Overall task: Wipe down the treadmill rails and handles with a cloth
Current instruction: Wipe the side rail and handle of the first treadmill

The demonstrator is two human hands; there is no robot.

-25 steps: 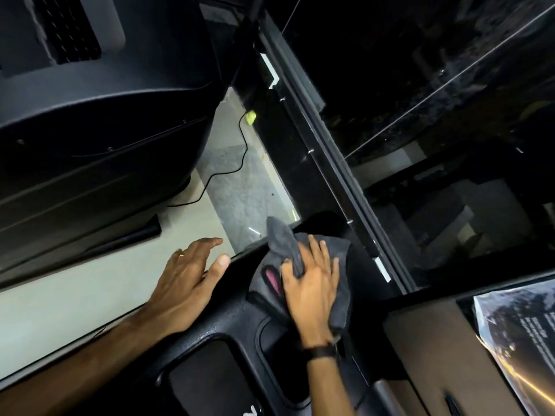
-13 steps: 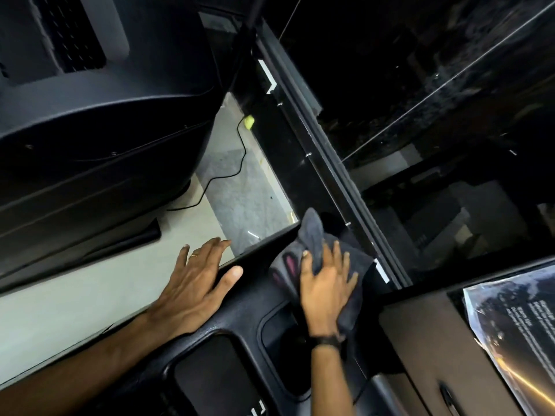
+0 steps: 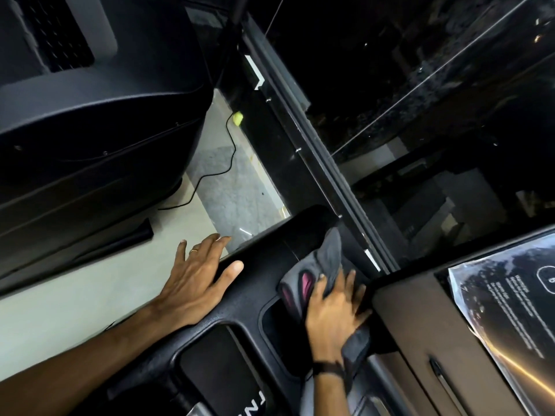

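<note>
Dark console (image 3: 240,310), cloth (image 3: 318,265) partly under right hand (image 3: 333,316)

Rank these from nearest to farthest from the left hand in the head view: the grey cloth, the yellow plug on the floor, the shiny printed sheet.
1. Grey cloth, just right of the left hand, under the right hand.
2. Yellow plug, on the floor ahead.
3. Shiny printed sheet, far right.

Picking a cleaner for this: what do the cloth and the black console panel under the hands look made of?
Cloth: soft grey fabric, probably microfibre; it folds limply, showing pink inside.
Console panel: seemingly moulded matte black plastic, with a pebbled grain and rounded recess edges.
</note>
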